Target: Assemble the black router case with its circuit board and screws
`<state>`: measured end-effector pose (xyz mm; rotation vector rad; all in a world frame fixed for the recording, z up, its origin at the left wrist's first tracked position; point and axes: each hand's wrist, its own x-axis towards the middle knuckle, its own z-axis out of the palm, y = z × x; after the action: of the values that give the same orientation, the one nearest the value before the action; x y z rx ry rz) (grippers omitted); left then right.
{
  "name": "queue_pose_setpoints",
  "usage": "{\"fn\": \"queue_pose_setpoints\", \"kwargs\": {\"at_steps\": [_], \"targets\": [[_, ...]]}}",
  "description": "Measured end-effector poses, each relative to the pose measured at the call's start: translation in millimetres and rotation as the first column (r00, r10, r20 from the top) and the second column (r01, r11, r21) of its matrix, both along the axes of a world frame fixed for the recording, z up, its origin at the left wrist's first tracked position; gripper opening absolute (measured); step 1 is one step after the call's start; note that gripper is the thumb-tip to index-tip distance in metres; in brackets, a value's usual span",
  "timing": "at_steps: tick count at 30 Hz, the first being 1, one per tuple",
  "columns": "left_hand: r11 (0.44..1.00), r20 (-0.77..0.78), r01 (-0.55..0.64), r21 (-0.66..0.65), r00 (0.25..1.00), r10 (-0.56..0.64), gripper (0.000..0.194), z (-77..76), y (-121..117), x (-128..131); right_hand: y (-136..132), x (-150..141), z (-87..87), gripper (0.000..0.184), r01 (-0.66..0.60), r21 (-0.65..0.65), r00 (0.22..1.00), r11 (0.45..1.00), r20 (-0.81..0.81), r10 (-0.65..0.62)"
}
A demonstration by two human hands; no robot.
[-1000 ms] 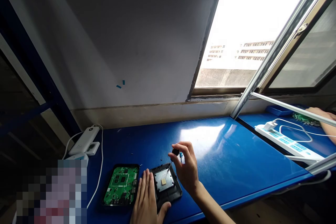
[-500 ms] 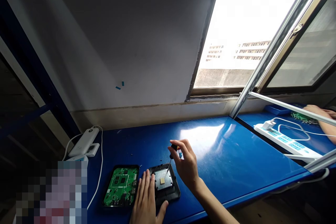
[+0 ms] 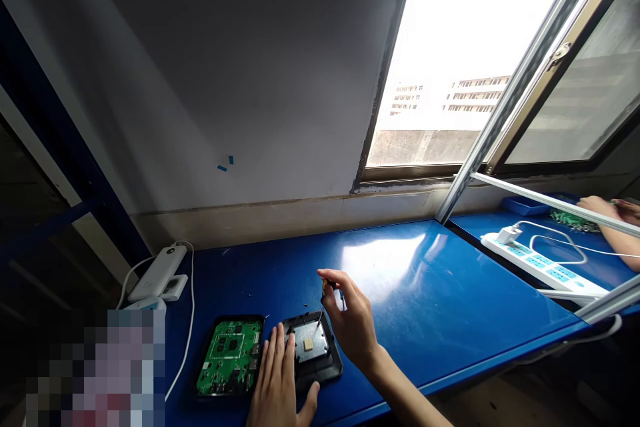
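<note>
My right hand (image 3: pixel 353 320) pinches a small screwdriver (image 3: pixel 325 293) by its dark handle with a yellow part. The shaft slants down to the upper right part of a silver metal plate (image 3: pixel 316 335), which bears a small beige pad (image 3: pixel 308 344). That plate lies inside a black plastic cover (image 3: pixel 325 371). My left hand (image 3: pixel 280 373) lies flat on the cover's left side, fingers stretched, thumb at its near edge. Just left of it, a green circuit board (image 3: pixel 235 347) sits in a black case.
White adapters (image 3: pixel 159 272) with cables stand at the table's left end. A metal frame post (image 3: pixel 473 153) rises at the right. Beyond it are a white power strip (image 3: pixel 545 265), a blue tray (image 3: pixel 523 205) and another person's hands (image 3: pixel 597 208) near green parts.
The fingers of my right hand have shifted around the screwdriver handle, and its tip stays at the metal plate. My left hand stays on the cover. The view has shifted slightly.
</note>
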<state>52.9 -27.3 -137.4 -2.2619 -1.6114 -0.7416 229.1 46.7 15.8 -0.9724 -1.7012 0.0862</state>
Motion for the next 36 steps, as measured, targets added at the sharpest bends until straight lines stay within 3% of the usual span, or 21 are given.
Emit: {"fn": "queue_pose_setpoints", "kwargs": {"at_steps": [2, 7, 14, 20, 26, 32, 36], "targets": [[1.0, 0.022, 0.012, 0.004, 1.0, -0.012, 0.092, -1.0, 0, 0, -1, 0, -0.8, 0.031, 0.013, 0.01, 1.0, 1.0, -0.006, -0.013], [1.0, 0.026, 0.013, 0.001, 1.0, -0.013, 0.092, -0.2, 1, 0, 0, 3, 5.3, 0.01, -0.003, 0.051, 1.0, 0.999, -0.018, 0.004], [0.999, -0.026, -0.011, 0.033, 1.0, 0.012, 0.089, 1.4, 1, 1, -2, 4, -0.9, 0.034, 0.004, 0.006, 1.0, 1.0, -0.006, -0.004], [0.999, -0.045, -0.004, 0.053, 0.999, 0.006, 0.089, 2.2, 1, 2, -6, 3, 3.7, 0.017, 0.009, 0.05, 1.0, 0.999, -0.023, -0.007], [0.997, -0.09, -0.012, 0.07, 0.996, 0.018, 0.092, 6.5, 1, 2, -6, 2, -3.4, 0.042, -0.003, 0.008, 0.999, 1.0, 0.032, 0.003], [0.998, -0.072, -0.015, 0.054, 0.997, 0.018, 0.093, 4.0, 1, 2, -9, -1, -1.5, 0.023, -0.024, 0.064, 0.999, 0.998, -0.026, 0.026], [1.0, -0.023, -0.001, 0.022, 1.0, 0.002, 0.092, 1.9, 1, 2, -9, 0, 0.0, 0.035, -0.039, 0.068, 0.999, 0.997, -0.006, 0.04]]}}
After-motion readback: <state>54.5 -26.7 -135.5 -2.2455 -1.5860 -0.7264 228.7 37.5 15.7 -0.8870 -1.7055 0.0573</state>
